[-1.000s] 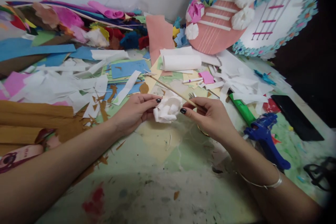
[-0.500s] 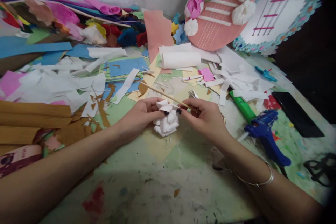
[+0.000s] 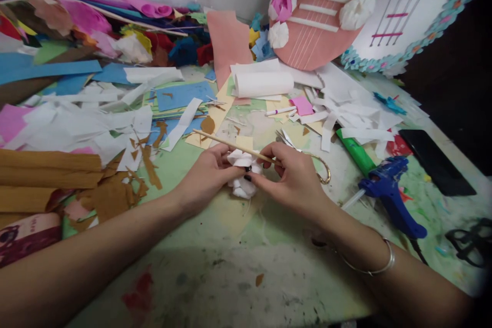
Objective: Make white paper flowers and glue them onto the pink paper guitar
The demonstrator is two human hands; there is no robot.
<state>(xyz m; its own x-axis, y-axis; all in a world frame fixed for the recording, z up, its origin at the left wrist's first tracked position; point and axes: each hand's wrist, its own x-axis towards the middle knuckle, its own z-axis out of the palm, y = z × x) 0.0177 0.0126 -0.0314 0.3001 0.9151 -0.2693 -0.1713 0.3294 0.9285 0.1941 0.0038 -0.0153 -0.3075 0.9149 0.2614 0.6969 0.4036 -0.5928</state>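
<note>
Between my hands, over the middle of the table [image 3: 215,261], is a white paper flower [image 3: 243,188] with curled petals. My left hand [image 3: 209,171] is closed on its left side, thumb across the front. My right hand [image 3: 290,171] grips a thin wooden stick [image 3: 226,142] that slants up to the left above the flower. The right thumb and fingertips touch the flower's right edge. Just behind the right hand lie scissors [image 3: 325,170] with gold handles, partly hidden by it.
A blue glue gun [image 3: 390,189], a green tube [image 3: 355,154] and a black phone [image 3: 436,161] lie at right. White paper scraps [image 3: 92,123] and brown paper strips [image 3: 46,169] cover the left. A white paper roll [image 3: 263,84] and a pink guitar-shaped decoration [image 3: 315,43] are behind.
My right hand has shifted left and closer to the flower, and the stick's far tip has moved left. More of the scissors now shows. The view has turned slightly.
</note>
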